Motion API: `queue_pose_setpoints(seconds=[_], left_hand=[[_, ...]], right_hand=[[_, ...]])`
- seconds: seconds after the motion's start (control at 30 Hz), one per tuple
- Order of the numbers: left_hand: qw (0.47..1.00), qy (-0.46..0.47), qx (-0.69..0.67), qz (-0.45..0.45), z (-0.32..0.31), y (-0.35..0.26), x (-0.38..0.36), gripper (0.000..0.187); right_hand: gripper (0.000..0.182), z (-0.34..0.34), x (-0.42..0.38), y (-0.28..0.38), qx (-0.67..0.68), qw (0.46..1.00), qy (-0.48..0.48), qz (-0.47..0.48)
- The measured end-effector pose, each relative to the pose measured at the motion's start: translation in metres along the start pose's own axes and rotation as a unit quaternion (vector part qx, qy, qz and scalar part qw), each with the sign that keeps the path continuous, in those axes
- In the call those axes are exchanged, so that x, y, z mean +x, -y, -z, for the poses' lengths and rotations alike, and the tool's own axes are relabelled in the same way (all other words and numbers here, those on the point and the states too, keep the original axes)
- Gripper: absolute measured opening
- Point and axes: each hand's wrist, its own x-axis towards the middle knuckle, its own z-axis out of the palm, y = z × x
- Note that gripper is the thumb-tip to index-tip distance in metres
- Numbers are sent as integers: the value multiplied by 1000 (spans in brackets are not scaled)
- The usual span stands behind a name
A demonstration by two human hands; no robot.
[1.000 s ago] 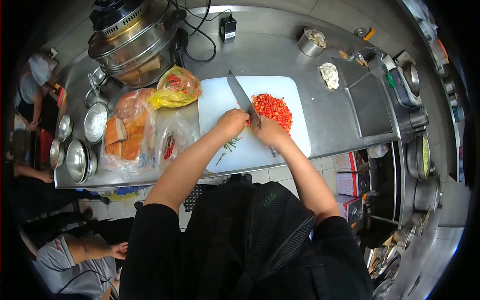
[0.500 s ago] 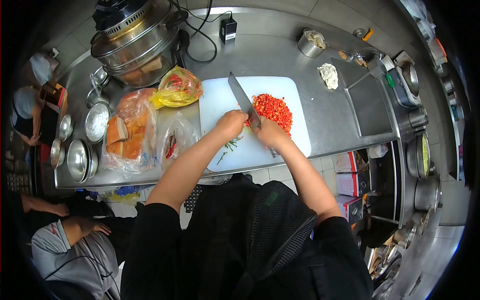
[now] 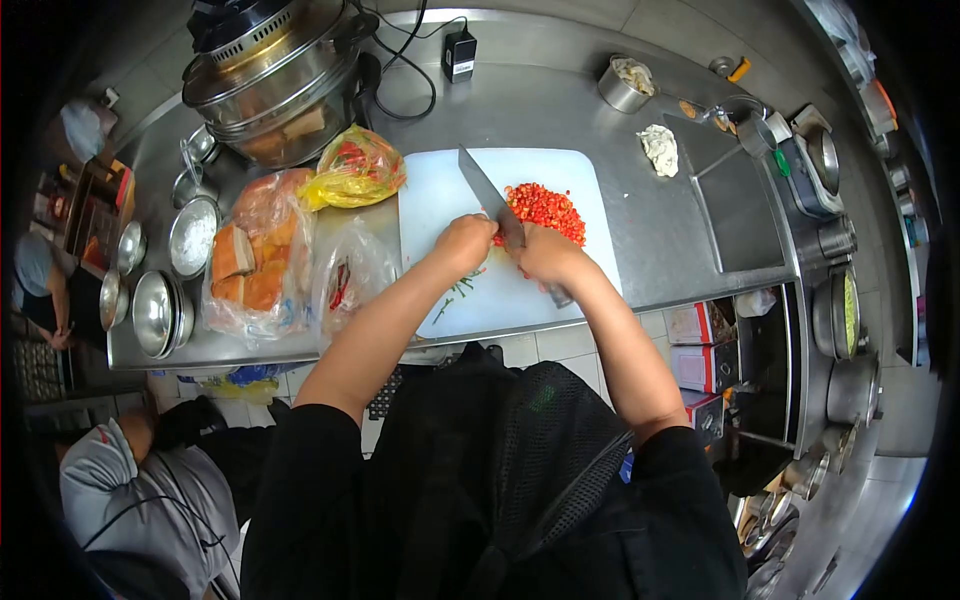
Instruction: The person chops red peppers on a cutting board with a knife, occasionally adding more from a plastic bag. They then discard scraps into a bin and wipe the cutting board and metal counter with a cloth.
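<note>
My right hand is closed round the handle of a large kitchen knife, whose blade slants up and left across the white cutting board. Close to the blade's left side, my left hand has its fingers curled in; what they hold, if anything, is hidden. A heap of chopped red chilies lies on the board just beyond my right hand. Several green chili stems are scattered on the board below my left hand.
Left of the board are a yellow bag of chilies, a clear bag, bagged browned blocks, metal bowls and a large glass cooker. Rightward are a white cloth-like lump and a sink. A co-worker is at lower left.
My right hand and the knife's handle have shifted slightly right. My left hand stays nearly in place. The co-worker's hand and forearm at lower left have moved out of sight.
</note>
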Motion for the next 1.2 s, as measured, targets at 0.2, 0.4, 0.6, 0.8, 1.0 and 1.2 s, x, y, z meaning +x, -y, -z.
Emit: queue_pose_setpoints(seconds=[0.2, 0.4, 0.6, 0.8, 1.0, 1.2], left_hand=[[1000, 8, 22, -20, -2, 2, -3, 7], [1000, -20, 10, -8, 1, 1, 0, 5], [1000, 24, 8, 7, 6, -2, -4, 7], [999, -18, 12, -29, 4, 5, -6, 2], [1000, 18, -2, 20, 7, -1, -5, 10], [999, -27, -18, 4, 0, 6, -1, 8]], right_hand=[[33, -23, 20, -27, 22, 999, -29, 13], [32, -28, 11, -14, 36, 998, -42, 12], [37, -7, -1, -1, 38, 999, 0, -7], [38, -28, 16, -27, 59, 997, -47, 8], [36, -9, 15, -14, 29, 999, 31, -8], [33, -32, 19, -20, 32, 998, -61, 14]])
